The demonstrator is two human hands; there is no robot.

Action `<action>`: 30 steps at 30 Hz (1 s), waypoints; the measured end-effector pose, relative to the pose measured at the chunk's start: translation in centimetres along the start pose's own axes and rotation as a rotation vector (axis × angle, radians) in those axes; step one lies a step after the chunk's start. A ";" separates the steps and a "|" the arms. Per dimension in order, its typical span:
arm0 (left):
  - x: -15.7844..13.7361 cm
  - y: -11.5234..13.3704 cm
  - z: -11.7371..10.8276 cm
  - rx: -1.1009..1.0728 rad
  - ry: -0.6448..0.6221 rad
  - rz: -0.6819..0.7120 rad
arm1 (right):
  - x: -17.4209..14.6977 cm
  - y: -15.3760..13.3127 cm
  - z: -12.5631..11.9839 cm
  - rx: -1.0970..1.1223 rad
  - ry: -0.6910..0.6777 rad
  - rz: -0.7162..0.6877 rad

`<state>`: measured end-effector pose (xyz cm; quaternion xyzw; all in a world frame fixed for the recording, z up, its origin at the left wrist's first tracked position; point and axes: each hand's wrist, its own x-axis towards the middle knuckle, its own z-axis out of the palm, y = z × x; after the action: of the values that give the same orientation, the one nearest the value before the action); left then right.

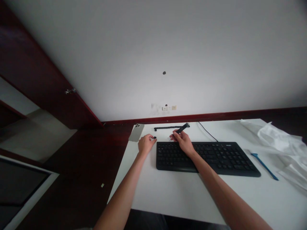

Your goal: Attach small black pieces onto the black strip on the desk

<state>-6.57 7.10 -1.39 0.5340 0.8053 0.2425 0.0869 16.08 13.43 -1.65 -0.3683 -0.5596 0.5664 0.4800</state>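
Observation:
My left hand (145, 143) is closed in a pinch at a small black piece, which looks like a keycap (154, 137), just off the keyboard's upper left corner. My right hand (183, 142) grips a slim black tool (182, 128) with a pale, shiny tip pointing up and away; its exact kind is unclear. Beneath the right wrist lies a black keyboard (223, 159), partly covered by the forearm. Behind both hands, a row of small black pieces like keycaps (168, 127) runs along the table.
A phone (136, 133) lies face down at the table's back left corner. Right of the keyboard are a blue stick-like tool (264, 166) and crumpled white sheeting (280, 140). The keyboard's cable (207, 131) runs over the back edge of the white table (165, 195).

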 end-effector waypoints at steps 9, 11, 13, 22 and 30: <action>2.0 1.7 1.4 0.022 0.022 0.004 | -0.1 -0.2 0.0 -0.016 -0.018 0.000; 2.3 1.9 1.8 0.019 0.040 0.003 | -0.1 -0.3 0.0 -0.020 -0.025 -0.001; 2.4 2.1 2.1 0.019 0.054 -0.005 | -0.1 -0.3 0.1 -0.023 -0.026 -0.001; 2.8 2.2 2.8 0.026 0.077 -0.037 | 0.0 -0.2 0.1 -0.023 -0.026 0.001; 3.0 2.6 2.9 0.046 0.057 -0.068 | -0.1 -0.4 0.1 -0.023 -0.020 -0.001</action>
<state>-4.53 11.50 -2.31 0.5010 0.8305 0.2359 0.0600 16.04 13.26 -1.25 -0.3678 -0.5710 0.5633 0.4706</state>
